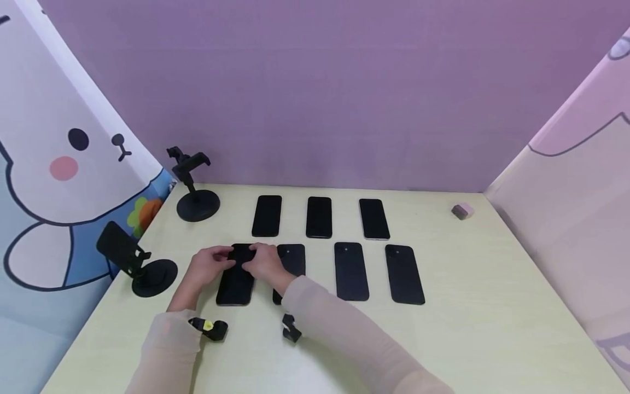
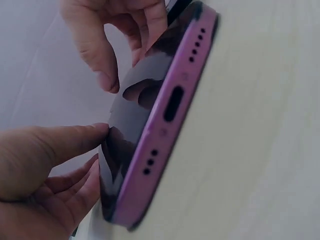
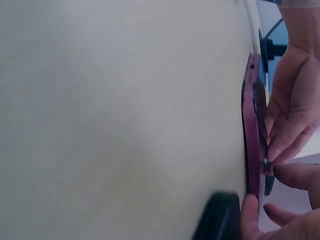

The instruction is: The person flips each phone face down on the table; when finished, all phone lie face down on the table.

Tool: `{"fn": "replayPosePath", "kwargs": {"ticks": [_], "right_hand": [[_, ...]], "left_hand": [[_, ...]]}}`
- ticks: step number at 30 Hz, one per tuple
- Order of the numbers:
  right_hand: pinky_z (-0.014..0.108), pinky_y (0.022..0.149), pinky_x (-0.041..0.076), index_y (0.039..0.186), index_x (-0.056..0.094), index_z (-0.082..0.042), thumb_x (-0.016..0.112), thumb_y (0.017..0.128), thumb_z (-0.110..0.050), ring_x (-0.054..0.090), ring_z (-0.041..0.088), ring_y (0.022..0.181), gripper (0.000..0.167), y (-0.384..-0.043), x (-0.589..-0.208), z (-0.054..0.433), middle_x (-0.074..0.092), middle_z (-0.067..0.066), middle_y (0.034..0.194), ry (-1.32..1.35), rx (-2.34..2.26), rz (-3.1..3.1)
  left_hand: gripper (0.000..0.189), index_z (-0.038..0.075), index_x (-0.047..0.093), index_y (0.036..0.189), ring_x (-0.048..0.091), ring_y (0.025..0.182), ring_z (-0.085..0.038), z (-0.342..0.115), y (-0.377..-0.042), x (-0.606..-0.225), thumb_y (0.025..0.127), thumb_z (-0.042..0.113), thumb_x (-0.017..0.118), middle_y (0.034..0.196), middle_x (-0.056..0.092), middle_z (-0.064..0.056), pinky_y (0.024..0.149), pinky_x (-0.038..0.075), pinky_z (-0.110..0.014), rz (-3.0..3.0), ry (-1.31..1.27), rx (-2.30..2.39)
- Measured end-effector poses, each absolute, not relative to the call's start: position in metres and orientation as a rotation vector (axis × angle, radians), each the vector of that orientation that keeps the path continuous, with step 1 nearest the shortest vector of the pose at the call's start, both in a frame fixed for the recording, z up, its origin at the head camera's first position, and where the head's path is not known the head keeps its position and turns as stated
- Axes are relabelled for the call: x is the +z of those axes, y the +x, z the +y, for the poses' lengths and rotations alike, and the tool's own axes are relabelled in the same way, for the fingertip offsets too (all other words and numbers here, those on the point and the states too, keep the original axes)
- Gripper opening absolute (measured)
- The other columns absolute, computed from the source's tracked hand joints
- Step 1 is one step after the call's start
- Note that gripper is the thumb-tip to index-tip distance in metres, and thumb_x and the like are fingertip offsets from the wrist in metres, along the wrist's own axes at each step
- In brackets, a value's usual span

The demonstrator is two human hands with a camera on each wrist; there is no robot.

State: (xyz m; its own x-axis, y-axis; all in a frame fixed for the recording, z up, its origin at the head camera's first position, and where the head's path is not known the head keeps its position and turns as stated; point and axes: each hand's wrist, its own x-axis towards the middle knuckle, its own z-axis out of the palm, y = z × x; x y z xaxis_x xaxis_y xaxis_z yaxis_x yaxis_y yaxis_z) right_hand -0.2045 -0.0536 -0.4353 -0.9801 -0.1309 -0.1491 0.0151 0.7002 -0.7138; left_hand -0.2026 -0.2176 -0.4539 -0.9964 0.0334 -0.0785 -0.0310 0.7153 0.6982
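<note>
A phone (image 1: 235, 287) with a glossy black screen and pinkish-purple side edge lies screen up at the front left of the table. Both hands are at its far end. My left hand (image 1: 206, 267) holds its left edge, the thumb (image 2: 90, 136) at the rim of the screen. On the other side my right hand (image 1: 267, 262) grips near the top right corner, a fingertip (image 3: 250, 202) against the edge. The bottom edge with its port (image 2: 173, 103) faces the left wrist camera. The fingers' undersides are partly hidden.
Beside it lie a partly covered phone (image 1: 295, 257) and two more back-up phones (image 1: 351, 273) (image 1: 404, 273). Behind are three dark phones (image 1: 267, 216) (image 1: 319, 217) (image 1: 374, 219). Two black stands (image 1: 198, 205) (image 1: 155, 278) are at left, a small block (image 1: 461, 211) at far right.
</note>
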Motion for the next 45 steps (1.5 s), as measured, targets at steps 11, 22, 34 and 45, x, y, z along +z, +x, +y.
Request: {"fn": "replayPosePath", "kwargs": {"ticks": [11, 22, 34, 45], "right_hand": [[0.023, 0.082, 0.048, 0.118, 0.069, -0.008, 0.079, 0.081, -0.006, 0.058, 0.015, 0.099, 0.038, -0.208, -0.438, -0.053, 0.065, 0.007, 0.108, -0.069, -1.384, 2.666], [0.021, 0.067, 0.050, 0.110, 0.073, -0.007, 0.076, 0.080, -0.003, 0.061, 0.007, 0.077, 0.030, -0.208, -0.432, -0.042, 0.069, 0.001, 0.092, -0.045, -1.654, 2.550], [0.023, 0.062, 0.052, 0.113, 0.071, -0.004, 0.070, 0.088, -0.002, 0.066, 0.009, 0.074, 0.025, -0.206, -0.431, -0.037, 0.069, 0.000, 0.092, -0.105, -1.912, 2.346], [0.022, 0.064, 0.052, 0.113, 0.072, -0.006, 0.068, 0.087, 0.001, 0.066, 0.008, 0.077, 0.027, -0.207, -0.429, -0.038, 0.070, -0.001, 0.095, -0.158, -1.938, 2.284]], "left_hand": [[0.040, -0.008, 0.058, 0.126, 0.060, 0.102, -0.037, -0.217, -0.200, -0.453, 0.093, 0.013, 0.065, 0.116, 0.062, -0.026, 0.082, 0.050, -0.046, 2.809, -0.007, 1.207], [0.038, -0.007, 0.062, 0.123, 0.062, 0.104, -0.037, -0.213, -0.197, -0.451, 0.095, 0.019, 0.064, 0.120, 0.062, -0.026, 0.082, 0.052, -0.046, 2.790, 0.052, 1.263], [0.037, -0.008, 0.059, 0.128, 0.064, 0.103, -0.036, -0.206, -0.193, -0.444, 0.097, 0.013, 0.061, 0.124, 0.059, -0.028, 0.077, 0.056, -0.038, 2.594, 0.139, 1.605], [0.044, -0.006, 0.044, 0.142, 0.065, 0.097, -0.021, -0.202, -0.189, -0.439, 0.101, 0.008, 0.053, 0.129, 0.052, -0.035, 0.083, 0.053, -0.047, 2.276, 0.093, 1.961]]}}
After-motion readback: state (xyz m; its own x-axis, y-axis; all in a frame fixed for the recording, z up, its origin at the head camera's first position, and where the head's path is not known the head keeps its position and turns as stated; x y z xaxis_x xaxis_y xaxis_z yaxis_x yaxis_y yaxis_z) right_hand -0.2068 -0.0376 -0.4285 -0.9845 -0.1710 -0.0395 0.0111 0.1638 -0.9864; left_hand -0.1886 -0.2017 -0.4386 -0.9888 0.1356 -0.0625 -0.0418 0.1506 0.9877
